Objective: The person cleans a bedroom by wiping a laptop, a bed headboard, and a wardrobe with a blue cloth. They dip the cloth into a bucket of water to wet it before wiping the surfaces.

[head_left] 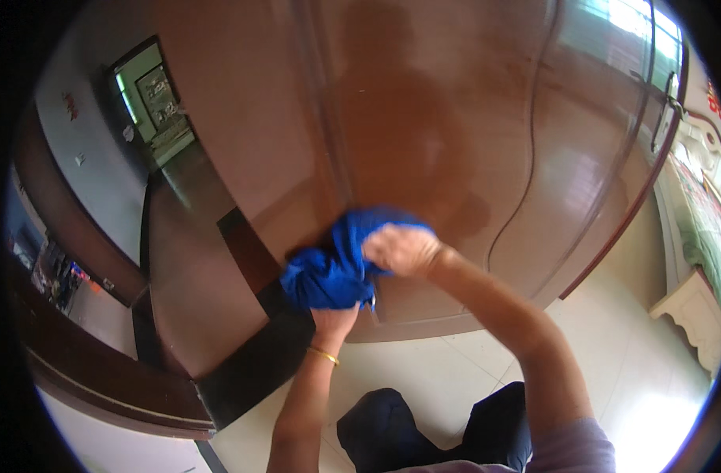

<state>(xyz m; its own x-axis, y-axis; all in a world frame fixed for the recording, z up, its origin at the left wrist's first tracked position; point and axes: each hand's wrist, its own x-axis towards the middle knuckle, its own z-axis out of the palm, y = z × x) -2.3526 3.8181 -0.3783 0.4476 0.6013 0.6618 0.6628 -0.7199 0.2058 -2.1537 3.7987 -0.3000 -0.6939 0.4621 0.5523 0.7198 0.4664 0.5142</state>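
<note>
A bunched blue cloth (329, 272) lies against the lower part of a glossy brown door (431, 142). My right hand (401, 248) presses the cloth's right end to the door, its fingers curled into the fabric and slightly blurred. The loose bulk of the cloth hangs over my left hand (337, 318), which holds it from below. Folds of fabric hide the left fingers. A yellow bangle (324, 355) circles my left wrist.
On the left, a dark doorway threshold (250, 370) leads to a hallway (189, 260). At right stands a bed with a cream frame (683, 296) and green bedding (703, 221). Pale floor tiles (605, 331) surround my dark-clothed knees (384, 430). A metal handle (666, 118) sits at the door's right edge.
</note>
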